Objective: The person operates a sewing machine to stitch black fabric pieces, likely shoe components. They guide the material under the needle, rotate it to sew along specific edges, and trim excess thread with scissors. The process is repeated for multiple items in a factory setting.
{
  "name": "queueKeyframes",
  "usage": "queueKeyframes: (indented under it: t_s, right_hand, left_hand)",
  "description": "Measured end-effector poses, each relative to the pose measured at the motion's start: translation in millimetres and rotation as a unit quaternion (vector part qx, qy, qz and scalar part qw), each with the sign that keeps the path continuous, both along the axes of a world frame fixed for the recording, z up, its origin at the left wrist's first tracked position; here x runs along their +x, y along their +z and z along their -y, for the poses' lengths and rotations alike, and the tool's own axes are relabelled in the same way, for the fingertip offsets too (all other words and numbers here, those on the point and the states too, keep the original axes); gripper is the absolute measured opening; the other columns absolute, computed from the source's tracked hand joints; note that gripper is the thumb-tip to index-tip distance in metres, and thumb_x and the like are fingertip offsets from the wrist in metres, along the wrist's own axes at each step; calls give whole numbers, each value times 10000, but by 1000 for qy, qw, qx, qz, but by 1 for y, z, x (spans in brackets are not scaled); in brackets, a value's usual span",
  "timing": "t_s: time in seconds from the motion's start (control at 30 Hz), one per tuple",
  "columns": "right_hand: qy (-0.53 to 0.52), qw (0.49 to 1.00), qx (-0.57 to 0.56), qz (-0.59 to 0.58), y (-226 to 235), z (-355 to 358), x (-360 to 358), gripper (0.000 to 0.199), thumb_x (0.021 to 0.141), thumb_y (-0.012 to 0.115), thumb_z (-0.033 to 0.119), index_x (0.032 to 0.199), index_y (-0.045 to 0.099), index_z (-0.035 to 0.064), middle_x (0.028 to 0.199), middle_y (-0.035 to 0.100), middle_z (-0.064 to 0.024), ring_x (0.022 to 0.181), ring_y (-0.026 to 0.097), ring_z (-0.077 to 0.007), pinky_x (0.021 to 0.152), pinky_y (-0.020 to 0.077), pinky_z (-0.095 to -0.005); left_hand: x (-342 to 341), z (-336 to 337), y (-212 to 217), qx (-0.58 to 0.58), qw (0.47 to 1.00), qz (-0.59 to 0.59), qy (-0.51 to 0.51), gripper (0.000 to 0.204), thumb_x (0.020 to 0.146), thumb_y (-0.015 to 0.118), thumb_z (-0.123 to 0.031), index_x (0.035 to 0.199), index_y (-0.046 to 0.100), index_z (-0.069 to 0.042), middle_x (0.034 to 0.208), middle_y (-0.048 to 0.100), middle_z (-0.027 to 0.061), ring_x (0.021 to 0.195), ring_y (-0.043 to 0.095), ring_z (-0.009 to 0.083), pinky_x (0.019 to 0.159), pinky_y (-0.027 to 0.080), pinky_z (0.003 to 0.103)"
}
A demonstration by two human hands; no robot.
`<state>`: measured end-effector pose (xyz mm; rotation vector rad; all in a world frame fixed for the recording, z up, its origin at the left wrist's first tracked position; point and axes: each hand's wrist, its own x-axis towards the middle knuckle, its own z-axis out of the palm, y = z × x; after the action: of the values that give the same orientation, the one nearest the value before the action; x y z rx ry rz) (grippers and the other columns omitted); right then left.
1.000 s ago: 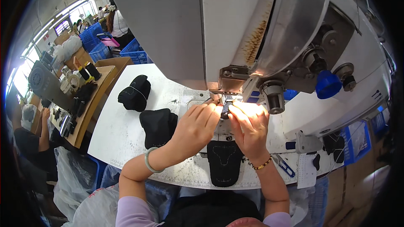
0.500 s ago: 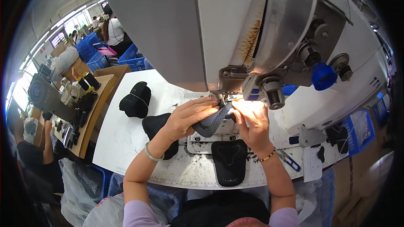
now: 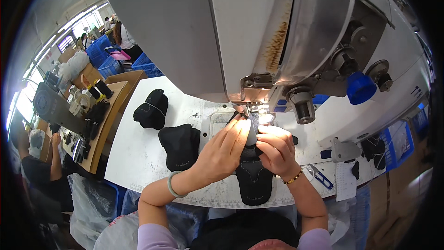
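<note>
My left hand (image 3: 221, 151) and my right hand (image 3: 276, 150) pinch the top of a black padded fabric piece (image 3: 253, 179) right under the needle foot (image 3: 254, 109) of a big grey sewing machine (image 3: 259, 41). The piece hangs down toward me over the white table (image 3: 134, 157); its upper end is hidden between my fingers. A bright lamp lights the needle area. A green bangle sits on my left wrist, a bead bracelet on my right.
Two stacks of black fabric pieces (image 3: 180, 146) (image 3: 151, 109) lie left of my hands. Blue-handled snips (image 3: 319, 176) rest at the right. A wooden bench with thread cones (image 3: 95, 106), blue crates (image 3: 99, 53) and a seated person (image 3: 41, 171) are at the left.
The black piece was lifted up to the needle and now hangs straight down from it. Both hands have closed in tighter under the needle foot.
</note>
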<state>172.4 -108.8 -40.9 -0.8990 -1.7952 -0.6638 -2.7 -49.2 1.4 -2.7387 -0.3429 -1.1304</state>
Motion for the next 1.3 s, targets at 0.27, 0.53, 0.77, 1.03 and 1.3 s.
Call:
queueKeyframes:
  t_s: [0.27, 0.53, 0.77, 1.03, 1.3]
  right_hand:
    - [11, 1000, -16, 4, 8, 2, 7, 269, 740, 659, 35, 1003, 604, 46, 1049, 595, -59, 931, 606, -210, 794, 481, -324]
    - [-10, 999, -38, 2, 12, 2, 5, 277, 733, 659, 31, 1008, 626, 42, 1032, 601, -44, 900, 595, -186, 813, 479, -332]
    - [-31, 998, -58, -17, 15, -3, 3, 272, 739, 660, 29, 1008, 639, 64, 954, 619, -13, 854, 585, -145, 817, 454, -313]
    - [-80, 992, -87, -42, 15, -3, -2, 268, 758, 658, 48, 1020, 649, 103, 833, 575, 15, 792, 558, -152, 842, 426, -325]
    - [-99, 990, -85, -46, 11, -6, -4, 295, 763, 666, 83, 1055, 656, 121, 898, 561, -2, 859, 546, -179, 852, 422, -364]
  left_hand:
    - [5, -4, -9, 22, 999, 40, 7, 422, 708, 544, 56, 1121, 510, 137, 1085, 553, 236, 1053, 583, 368, 892, 502, 373]
    - [12, -21, -25, 15, 994, 99, -31, 429, 713, 529, 114, 1140, 495, 120, 1178, 525, 270, 1101, 559, 381, 907, 497, 380]
    - [13, -30, -26, 2, 994, 104, -35, 387, 727, 524, 123, 1111, 492, 93, 1171, 526, 268, 1063, 577, 378, 869, 514, 383]
    - [17, -41, -31, -32, 987, 142, -63, 389, 710, 527, 142, 1092, 502, 73, 1126, 565, 230, 1018, 599, 353, 830, 524, 361]
    - [16, -59, -31, -160, 957, 211, -119, 290, 684, 562, 156, 941, 612, 30, 1026, 637, 175, 894, 646, 322, 756, 535, 296]
